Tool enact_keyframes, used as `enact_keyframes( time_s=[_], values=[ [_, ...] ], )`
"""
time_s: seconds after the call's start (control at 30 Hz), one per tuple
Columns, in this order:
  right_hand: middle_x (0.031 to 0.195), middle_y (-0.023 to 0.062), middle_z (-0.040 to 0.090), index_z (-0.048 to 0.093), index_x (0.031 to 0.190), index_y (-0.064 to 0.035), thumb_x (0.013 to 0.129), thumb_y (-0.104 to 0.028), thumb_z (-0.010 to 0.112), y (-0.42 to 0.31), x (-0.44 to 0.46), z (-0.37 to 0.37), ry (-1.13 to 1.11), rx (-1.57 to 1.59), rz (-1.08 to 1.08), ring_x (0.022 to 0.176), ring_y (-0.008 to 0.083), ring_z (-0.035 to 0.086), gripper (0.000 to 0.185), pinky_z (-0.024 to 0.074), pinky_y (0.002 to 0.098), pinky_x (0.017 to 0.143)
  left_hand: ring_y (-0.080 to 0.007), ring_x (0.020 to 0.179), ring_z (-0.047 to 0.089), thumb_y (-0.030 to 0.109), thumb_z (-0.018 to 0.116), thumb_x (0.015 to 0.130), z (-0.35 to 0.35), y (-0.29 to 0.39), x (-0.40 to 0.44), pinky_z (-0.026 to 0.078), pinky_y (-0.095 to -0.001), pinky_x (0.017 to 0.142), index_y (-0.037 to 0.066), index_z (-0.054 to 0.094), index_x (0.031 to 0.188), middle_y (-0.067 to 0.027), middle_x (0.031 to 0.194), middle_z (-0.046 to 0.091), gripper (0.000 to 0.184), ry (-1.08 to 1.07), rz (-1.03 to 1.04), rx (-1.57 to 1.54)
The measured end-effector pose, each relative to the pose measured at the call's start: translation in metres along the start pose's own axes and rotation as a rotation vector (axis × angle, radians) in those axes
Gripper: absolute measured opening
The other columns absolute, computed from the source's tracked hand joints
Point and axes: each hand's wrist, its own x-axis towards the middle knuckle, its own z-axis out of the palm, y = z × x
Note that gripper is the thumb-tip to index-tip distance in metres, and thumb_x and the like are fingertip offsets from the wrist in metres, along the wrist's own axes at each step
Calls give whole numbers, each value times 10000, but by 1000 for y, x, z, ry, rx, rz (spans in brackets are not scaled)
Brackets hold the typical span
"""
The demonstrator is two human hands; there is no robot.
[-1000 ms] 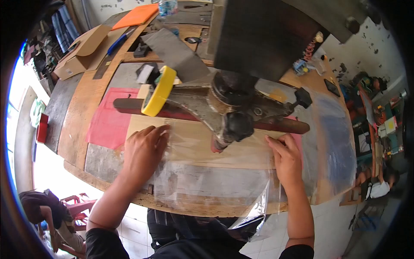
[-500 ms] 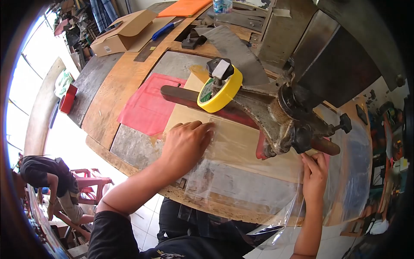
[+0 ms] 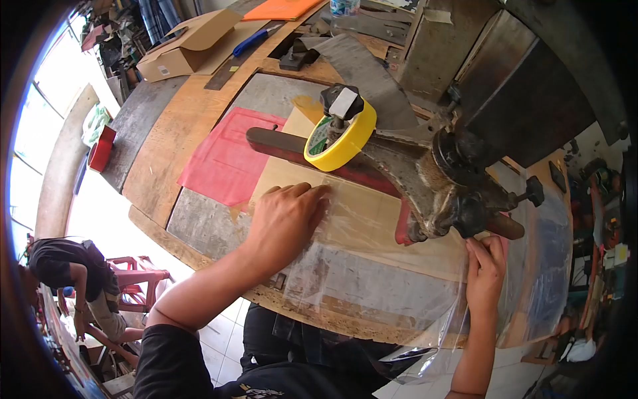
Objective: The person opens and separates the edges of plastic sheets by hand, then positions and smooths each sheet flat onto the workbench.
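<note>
My left hand (image 3: pixel 289 216) pinches the upper left edge of a clear plastic sheet (image 3: pixel 372 292), over a beige board (image 3: pixel 365 206). The fingers of my right hand (image 3: pixel 486 263) close on the sheet's right side, just below the machine's black knob. The sheet drapes over the table's front edge. Above the board lies a dark metal bar (image 3: pixel 286 145) of the machine (image 3: pixel 425 179). A yellow tape roll (image 3: pixel 345 149) hangs around a knob at the bar's left part. Red sheet material (image 3: pixel 222 159) lies to the left, partly under the bar.
A cardboard box (image 3: pixel 189 50), a blue-handled cutter (image 3: pixel 251 43) and an orange folder (image 3: pixel 282 8) lie at the back left. A red tape roll (image 3: pixel 102 149) is at the left. Another person (image 3: pixel 80 272) bends near a pink stool (image 3: pixel 143 279). A phone (image 3: pixel 557 174) lies at right.
The camera view has turned, so the table and machine appear shifted to the right. Both hands stay at the sheet's edges with little visible movement over the board.
</note>
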Motion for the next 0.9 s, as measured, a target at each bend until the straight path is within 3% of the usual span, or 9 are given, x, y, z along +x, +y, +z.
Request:
enact_keyframes(
  time_s=[0.03,0.17,0.23,0.3,0.57,0.63,0.9],
  values=[
    [915,124,520,762,1227,-66,874,106,694,0,0,0,1,-7,-11,828,277,579,399,498,386,768,-321,881,712,197,651,978,-2,1,0,538,-434,804,67,725,1149,-127,938,723,228,-51,-24,5],
    [910,123,523,766,1213,-62,873,106,697,-4,1,-1,10,-30,-29,818,276,577,386,499,383,758,-317,883,713,195,654,974,1,0,0,538,-431,804,64,725,1147,-125,939,723,228,-46,-10,23],
    [916,127,545,767,1174,-31,876,101,698,-8,3,-2,19,-40,-37,843,282,579,333,498,387,775,-300,761,687,181,684,963,4,-2,-1,517,-434,727,89,755,1137,-96,821,683,209,38,24,9],
    [923,131,567,769,1135,0,879,96,699,-9,2,-3,28,-51,-43,868,288,580,282,496,392,791,-300,763,687,182,686,962,5,-3,-1,517,-433,725,92,753,1144,-96,827,684,214,39,31,12],
    [919,118,573,780,1160,-45,877,86,710,2,-3,3,40,-27,-11,896,276,603,320,505,385,793,-310,760,684,186,700,952,4,-3,-2,528,-435,730,101,748,1164,-100,836,684,234,39,56,10],
    [927,124,570,780,1169,-61,852,95,711,1,-2,2,46,-65,-27,878,291,616,361,515,399,786,-330,869,706,183,665,964,0,1,-1,539,-448,795,81,732,1149,-121,906,715,222,-15,-15,-14],
    [949,132,583,780,1195,-93,842,91,710,0,-2,-2,-1,-18,22,877,311,649,405,532,418,774,-342,819,698,198,682,959,0,4,-1,541,-444,764,89,746,1135,-126,892,720,216,-2,-38,-10]
  ],
)
